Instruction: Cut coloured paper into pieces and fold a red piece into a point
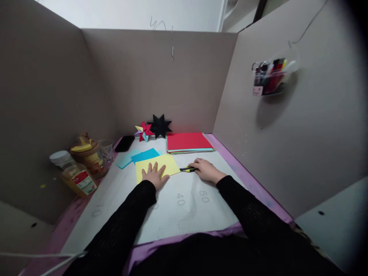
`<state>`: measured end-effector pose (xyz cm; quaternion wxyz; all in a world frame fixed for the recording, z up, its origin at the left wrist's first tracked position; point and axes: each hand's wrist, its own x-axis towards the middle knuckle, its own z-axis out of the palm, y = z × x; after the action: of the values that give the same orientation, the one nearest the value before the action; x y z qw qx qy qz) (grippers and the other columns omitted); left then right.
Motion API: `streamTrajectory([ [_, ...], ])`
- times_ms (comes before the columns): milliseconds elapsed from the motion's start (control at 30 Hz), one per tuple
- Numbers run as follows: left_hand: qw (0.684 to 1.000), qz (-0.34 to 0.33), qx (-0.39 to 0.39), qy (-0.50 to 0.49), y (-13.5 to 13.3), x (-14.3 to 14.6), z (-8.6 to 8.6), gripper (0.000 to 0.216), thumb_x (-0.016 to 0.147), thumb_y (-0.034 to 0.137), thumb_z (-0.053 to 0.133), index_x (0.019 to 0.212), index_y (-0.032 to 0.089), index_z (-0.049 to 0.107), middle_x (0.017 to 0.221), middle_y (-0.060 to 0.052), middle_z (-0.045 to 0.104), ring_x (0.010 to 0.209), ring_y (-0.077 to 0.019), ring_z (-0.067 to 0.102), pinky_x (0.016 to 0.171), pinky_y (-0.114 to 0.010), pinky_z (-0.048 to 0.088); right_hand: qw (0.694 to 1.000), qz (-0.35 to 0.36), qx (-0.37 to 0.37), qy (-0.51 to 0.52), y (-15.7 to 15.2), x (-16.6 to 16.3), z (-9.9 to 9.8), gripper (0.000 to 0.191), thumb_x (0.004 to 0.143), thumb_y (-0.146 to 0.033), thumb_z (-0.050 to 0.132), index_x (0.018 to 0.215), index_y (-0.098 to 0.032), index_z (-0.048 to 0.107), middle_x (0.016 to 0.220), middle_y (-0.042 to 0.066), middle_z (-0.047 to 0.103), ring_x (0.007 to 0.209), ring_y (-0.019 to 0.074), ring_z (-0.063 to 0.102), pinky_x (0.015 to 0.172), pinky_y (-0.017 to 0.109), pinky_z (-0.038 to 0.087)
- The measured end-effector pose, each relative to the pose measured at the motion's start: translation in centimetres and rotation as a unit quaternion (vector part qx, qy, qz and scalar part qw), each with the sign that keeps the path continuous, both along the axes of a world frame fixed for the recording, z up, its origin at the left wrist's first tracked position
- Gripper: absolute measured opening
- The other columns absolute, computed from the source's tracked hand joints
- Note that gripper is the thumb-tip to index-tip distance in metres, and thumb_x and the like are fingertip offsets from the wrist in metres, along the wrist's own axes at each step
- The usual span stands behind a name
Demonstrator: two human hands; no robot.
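My left hand (154,174) lies flat with fingers spread on a yellow paper sheet (169,164) on the white mat (178,203). Just right of the sheet, my right hand (204,168) is closed round a black and yellow pen or cutter (186,169), whose tip points at the sheet's right edge. Two blue sheets (142,155) lie partly under the yellow one, towards the back left.
A stack of coloured paper with red on top (188,142) sits at the back. Beside it stand a black paper star (160,125), a multicoloured star (144,131) and a black phone (124,143). Jars (86,157) stand at the left. A clear holder of pens (270,76) hangs on the right wall.
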<state>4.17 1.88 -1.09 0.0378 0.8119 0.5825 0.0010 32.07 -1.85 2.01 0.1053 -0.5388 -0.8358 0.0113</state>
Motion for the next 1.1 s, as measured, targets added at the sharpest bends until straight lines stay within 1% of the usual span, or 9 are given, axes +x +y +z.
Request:
streamTrajectory([
  [233, 1.0, 0.002, -0.001, 0.001, -0.1, 0.1, -0.1, 0.069, 0.078, 0.071, 0.016, 0.139, 0.039, 0.023, 0.151, -0.006, 0.015, 0.135, -0.0385, 0.007, 0.098, -0.067, 0.01, 0.998, -0.002, 0.005, -0.063, 0.2, -0.8, 0.1, 0.04, 0.083, -0.017, 0.044, 0.12, -0.028, 0.055, 0.102, 0.009, 0.053, 0.093, 0.0209, 0.048, 0.079, 0.03, 0.032],
  [367, 1.0, 0.013, -0.014, 0.005, -0.3, 0.2, 0.4, 0.059, 0.083, 0.063, 0.012, 0.138, 0.043, 0.022, 0.151, -0.003, 0.015, 0.136, -0.037, 0.007, 0.096, -0.068, 0.012, 0.998, -0.001, 0.006, -0.066, 0.1, -0.8, 0.2, 0.039, 0.084, -0.017, 0.043, 0.12, -0.027, 0.054, 0.102, 0.009, 0.053, 0.093, 0.0208, 0.048, 0.081, 0.03, 0.031],
  [500, 0.998, 0.038, -0.039, 0.025, 0.6, 1.6, 2.5, 0.051, 0.084, 0.056, 0.022, 0.133, 0.046, 0.032, 0.141, -0.007, 0.034, 0.127, -0.0398, 0.029, 0.086, -0.061, 0.033, 0.998, -0.001, 0.005, -0.065, 0.1, -0.8, 0.3, 0.04, 0.083, -0.017, 0.043, 0.12, -0.028, 0.054, 0.102, 0.009, 0.054, 0.093, 0.0208, 0.048, 0.081, 0.03, 0.031],
  [533, 0.998, 0.039, -0.047, 0.034, 1.2, 2.2, 3.0, 0.051, 0.083, 0.057, 0.026, 0.131, 0.044, 0.037, 0.134, -0.01, 0.042, 0.119, -0.0395, 0.039, 0.084, -0.058, 0.036, 0.998, -0.003, 0.004, -0.065, 0.1, -0.8, 0.3, 0.04, 0.083, -0.017, 0.043, 0.12, -0.027, 0.054, 0.102, 0.009, 0.054, 0.093, 0.0208, 0.048, 0.081, 0.03, 0.031],
  [600, 0.996, 0.037, -0.06, 0.059, 2.6, 3.2, 3.6, 0.055, 0.079, 0.058, 0.035, 0.129, 0.037, 0.043, 0.127, -0.014, 0.047, 0.111, -0.0389, 0.046, 0.085, -0.058, 0.035, 0.998, -0.007, 0.002, -0.066, 0.2, -0.9, 0.4, 0.041, 0.083, -0.017, 0.043, 0.121, -0.027, 0.054, 0.102, 0.009, 0.054, 0.093, 0.0207, 0.048, 0.082, 0.03, 0.031],
  [700, 0.996, 0.003, -0.071, 0.052, 4.8, 4.1, 3.0, 0.053, 0.082, 0.053, 0.034, 0.133, 0.039, 0.036, 0.138, -0.01, 0.038, 0.122, -0.0381, 0.036, 0.093, -0.061, 0.025, 0.998, -0.007, -0.002, -0.069, 0.3, -0.9, 0.4, 0.041, 0.083, -0.016, 0.043, 0.121, -0.027, 0.054, 0.103, 0.009, 0.054, 0.094, 0.021, 0.048, 0.083, 0.03, 0.031],
  [833, 0.999, -0.015, -0.037, 0.0, 6.2, 3.7, 0.8, 0.052, 0.087, 0.046, 0.022, 0.139, 0.039, 0.025, 0.15, 0.0, 0.018, 0.135, -0.0337, 0.013, 0.101, -0.06, 0.015, 0.998, -0.004, 0.002, -0.067, 0.5, -0.8, 0.2, 0.041, 0.083, -0.016, 0.043, 0.121, -0.026, 0.055, 0.103, 0.01, 0.054, 0.093, 0.0219, 0.048, 0.081, 0.031, 0.031],
  [933, 1.0, -0.015, -0.009, -0.016, 6.4, 3.2, -0.1, 0.053, 0.087, 0.036, 0.02, 0.14, 0.033, 0.024, 0.15, 0.002, 0.018, 0.136, -0.0291, 0.013, 0.104, -0.056, 0.015, 0.998, 0.002, 0.009, -0.061, 0.5, -0.7, 0.1, 0.041, 0.084, -0.016, 0.043, 0.122, -0.026, 0.054, 0.102, 0.01, 0.053, 0.094, 0.0222, 0.048, 0.08, 0.031, 0.031],
  [1100, 1.0, -0.003, -0.016, -0.013, 6.4, 3.3, 0.2, 0.054, 0.086, 0.032, 0.021, 0.141, 0.03, 0.024, 0.15, 0.003, 0.018, 0.136, -0.0285, 0.014, 0.105, -0.055, 0.017, 0.998, -0.003, 0.008, -0.061, 0.1, -0.7, 0.2, 0.041, 0.084, -0.016, 0.042, 0.122, -0.027, 0.053, 0.103, 0.01, 0.054, 0.093, 0.0224, 0.048, 0.08, 0.031, 0.031],
])
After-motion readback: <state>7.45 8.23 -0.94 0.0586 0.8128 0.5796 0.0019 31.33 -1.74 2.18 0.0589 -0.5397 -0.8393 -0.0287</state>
